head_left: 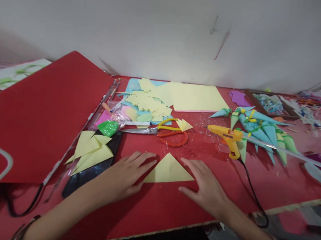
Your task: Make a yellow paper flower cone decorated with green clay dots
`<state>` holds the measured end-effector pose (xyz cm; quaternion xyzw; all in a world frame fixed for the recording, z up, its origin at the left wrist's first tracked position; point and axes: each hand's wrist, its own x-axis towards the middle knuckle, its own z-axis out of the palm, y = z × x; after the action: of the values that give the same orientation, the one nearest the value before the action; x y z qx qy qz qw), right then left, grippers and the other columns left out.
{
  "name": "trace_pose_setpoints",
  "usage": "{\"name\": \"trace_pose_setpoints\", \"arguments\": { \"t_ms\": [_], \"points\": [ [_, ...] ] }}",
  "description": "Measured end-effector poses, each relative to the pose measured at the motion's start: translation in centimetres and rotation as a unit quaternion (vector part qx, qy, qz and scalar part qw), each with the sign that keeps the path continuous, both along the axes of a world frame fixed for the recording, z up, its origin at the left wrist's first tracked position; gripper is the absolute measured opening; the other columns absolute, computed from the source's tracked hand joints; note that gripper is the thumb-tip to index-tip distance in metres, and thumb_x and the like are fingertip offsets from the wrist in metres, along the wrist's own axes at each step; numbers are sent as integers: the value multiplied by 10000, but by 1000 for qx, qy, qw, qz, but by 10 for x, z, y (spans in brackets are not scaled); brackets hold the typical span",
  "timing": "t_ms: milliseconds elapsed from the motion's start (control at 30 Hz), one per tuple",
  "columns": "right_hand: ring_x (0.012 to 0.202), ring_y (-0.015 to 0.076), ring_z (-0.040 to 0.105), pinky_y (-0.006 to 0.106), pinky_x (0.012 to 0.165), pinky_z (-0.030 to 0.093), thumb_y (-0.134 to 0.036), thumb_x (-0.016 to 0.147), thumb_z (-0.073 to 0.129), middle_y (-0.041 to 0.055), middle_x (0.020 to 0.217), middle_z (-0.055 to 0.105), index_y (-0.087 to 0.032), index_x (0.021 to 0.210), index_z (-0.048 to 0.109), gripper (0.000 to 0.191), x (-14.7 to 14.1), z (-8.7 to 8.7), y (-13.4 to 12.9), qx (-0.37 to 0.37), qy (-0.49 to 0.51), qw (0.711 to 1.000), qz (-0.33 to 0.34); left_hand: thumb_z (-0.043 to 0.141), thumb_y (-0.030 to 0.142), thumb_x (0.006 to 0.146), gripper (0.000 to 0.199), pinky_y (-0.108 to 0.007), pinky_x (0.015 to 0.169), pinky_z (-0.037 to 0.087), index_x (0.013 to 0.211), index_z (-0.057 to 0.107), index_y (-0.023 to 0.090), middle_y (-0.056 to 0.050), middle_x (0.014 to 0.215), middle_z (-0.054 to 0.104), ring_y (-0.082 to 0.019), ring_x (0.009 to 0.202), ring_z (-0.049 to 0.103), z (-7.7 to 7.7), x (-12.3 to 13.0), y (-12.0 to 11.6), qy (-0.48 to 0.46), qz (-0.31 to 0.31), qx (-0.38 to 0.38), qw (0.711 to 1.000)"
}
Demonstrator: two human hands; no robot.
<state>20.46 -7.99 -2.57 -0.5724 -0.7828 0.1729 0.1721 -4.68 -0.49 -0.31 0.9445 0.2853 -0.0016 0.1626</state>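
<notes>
A pale yellow paper triangle [168,171] lies flat on the red table between my hands, its tip pointing away from me and a crease down its middle. My left hand [131,170] rests at the triangle's left corner, fingers apart and partly over the paper. On the other side, my right hand [204,186] has its fingers spread beside the right edge, thumb near the right corner. Neither hand grips anything. Just beyond the triangle lie scissors [165,132] with yellow and orange handles, and a small folded yellow paper piece [184,125] touches them.
An orange glue gun [227,135] with a long clear stick lies to the right, before blue and green paper cones [260,129]. Yellow paper scraps [150,103] and a sheet stack [200,97] lie behind. Left are folded yellow papers [92,150], a black phone-like slab [76,183] and a red board [46,127].
</notes>
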Motion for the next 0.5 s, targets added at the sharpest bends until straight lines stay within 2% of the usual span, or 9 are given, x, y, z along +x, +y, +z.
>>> {"name": "trace_pose_setpoints", "arguments": {
  "t_ms": [67, 167, 233, 400, 433, 500],
  "points": [
    [1002, 265, 484, 408, 825, 383, -356, 715, 628, 98, 1099, 553, -187, 1249, 386, 610, -11, 3, 9, -35, 15, 999, 1, 464, 107, 773, 522, -360, 895, 384, 1275, 372, 219, -76, 1243, 463, -235, 1085, 434, -4, 7, -3, -26, 38, 7, 999],
    [916, 240, 515, 381, 780, 353, -260, 717, 627, 62, 995, 590, -219, 1140, 472, 452, -19, 8, 19, -74, 45, 996, -10, 507, 183, 790, 408, -347, 842, 424, 1191, 443, 218, -74, 1137, 515, -223, 1010, 479, -9, 16, -7, -61, 70, -10, 996],
    [882, 218, 525, 366, 771, 328, -192, 738, 587, 45, 958, 598, -231, 1127, 466, 410, -22, 9, 21, -80, 70, 994, -18, 530, 202, 779, 367, -343, 805, 445, 1141, 467, 224, -63, 1081, 535, -217, 955, 512, -13, 22, -8, -74, 88, -18, 993],
    [744, 170, 539, 368, 769, 302, -135, 815, 459, 25, 850, 602, -214, 1221, 351, 427, -28, 9, 17, -52, 98, 994, 9, 523, 165, 757, 553, -308, 732, 479, 1258, 311, 262, -68, 1186, 466, -213, 974, 544, -17, 33, -9, -130, 174, -19, 976],
    [735, 166, 538, 375, 775, 300, -143, 830, 443, 25, 846, 602, -216, 1225, 351, 411, -29, 11, 17, -40, 94, 994, 22, 501, 153, 767, 534, -295, 722, 480, 1253, 315, 272, -59, 1170, 480, -204, 967, 551, -17, 34, -9, -147, 180, -22, 972],
    [782, 177, 531, 388, 791, 303, -209, 851, 449, 35, 889, 598, -233, 1224, 371, 382, -28, 18, 20, -13, 81, 994, 68, 442, 108, 782, 389, -263, 706, 472, 1140, 435, 261, -32, 1049, 542, -169, 900, 570, -13, 35, -7, -192, 165, -31, 967]
  ]
}}
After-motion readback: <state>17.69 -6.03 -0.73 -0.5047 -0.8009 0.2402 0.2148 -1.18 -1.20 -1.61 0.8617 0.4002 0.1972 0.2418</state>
